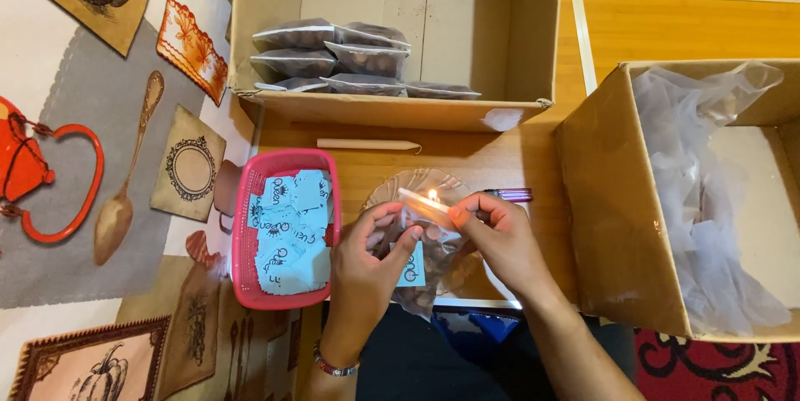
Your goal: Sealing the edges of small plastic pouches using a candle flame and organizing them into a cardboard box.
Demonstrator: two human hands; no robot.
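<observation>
I look down at my two hands holding a clear plastic pouch (429, 264) of brown pieces above the wooden counter (467, 164). My left hand (367, 264) pinches the pouch's top edge with its fingers, and my right hand (500, 239) pinches the other end. That edge runs left to right between them, with a small flame (432, 195) just above it, nearer my right hand; a pink basket (247, 226) of blue paper slips lies left.

1 head view, steeply down, close over the table (500, 159)
</observation>
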